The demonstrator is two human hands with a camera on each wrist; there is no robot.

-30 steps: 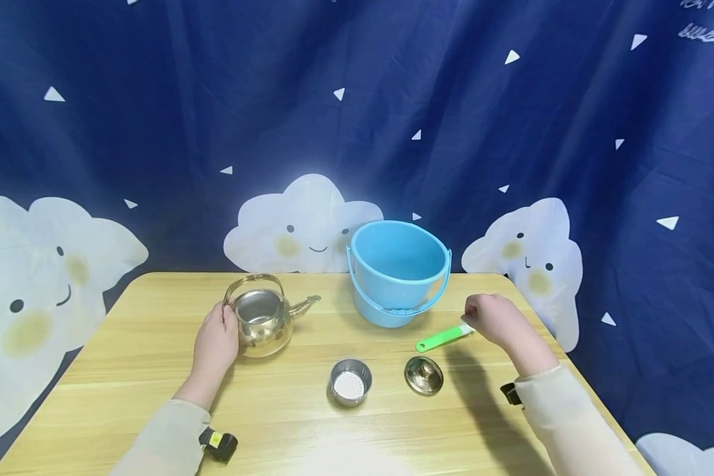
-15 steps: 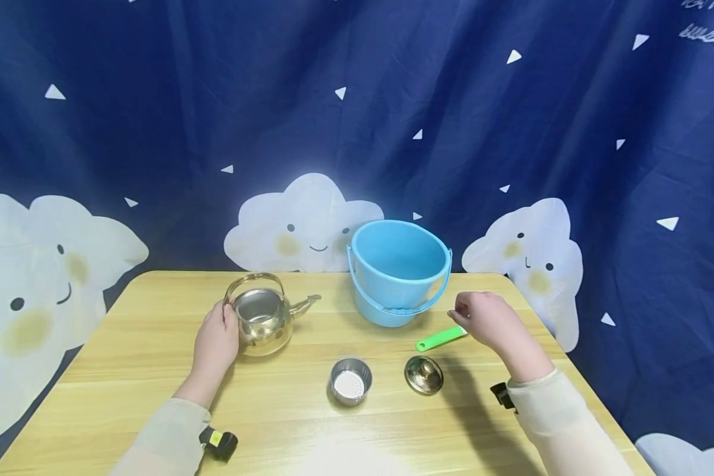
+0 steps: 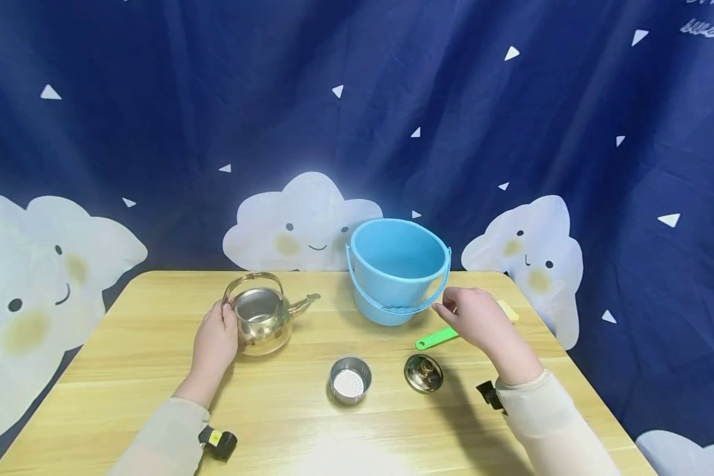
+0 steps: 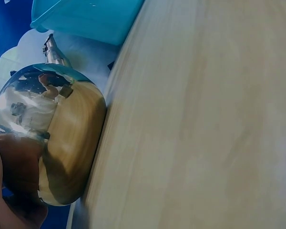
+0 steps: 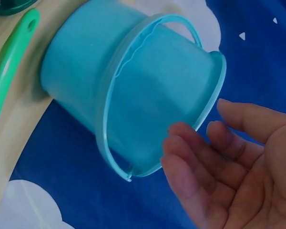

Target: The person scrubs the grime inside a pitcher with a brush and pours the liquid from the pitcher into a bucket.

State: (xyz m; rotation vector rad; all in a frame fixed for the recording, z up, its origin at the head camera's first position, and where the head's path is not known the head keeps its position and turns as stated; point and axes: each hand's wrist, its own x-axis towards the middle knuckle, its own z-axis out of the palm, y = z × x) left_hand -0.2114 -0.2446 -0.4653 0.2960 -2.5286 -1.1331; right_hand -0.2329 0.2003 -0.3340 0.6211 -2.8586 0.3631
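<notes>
My left hand point(image 3: 216, 337) grips the side of a shiny gold teapot point(image 3: 268, 338) at the base of its raised handle. The pot stands lidless on the table with its spout to the right. In the left wrist view its mirrored body point(image 4: 76, 143) shows beside part of the hand. My right hand point(image 3: 478, 320) hovers with loosely curled fingers and holds nothing. Under and behind it lies a tool with a green handle point(image 3: 437, 338) and a pale yellow head point(image 3: 508, 311), its middle hidden. The right wrist view shows that hand's palm point(image 5: 243, 191) in front of the blue bucket point(image 5: 86, 57).
A perforated metal strainer cup point(image 3: 350, 383) stands near the middle of the wooden table point(image 3: 285, 430). To its right lies the gold pot lid point(image 3: 424, 373). The bucket stands at the back, its bail hanging down in front. A dark blue curtain point(image 3: 297, 86) hangs behind.
My right hand has moved left, away from the head of the green-handled tool toward the bucket, so the pale yellow head now shows. The left hand and teapot have stayed put.
</notes>
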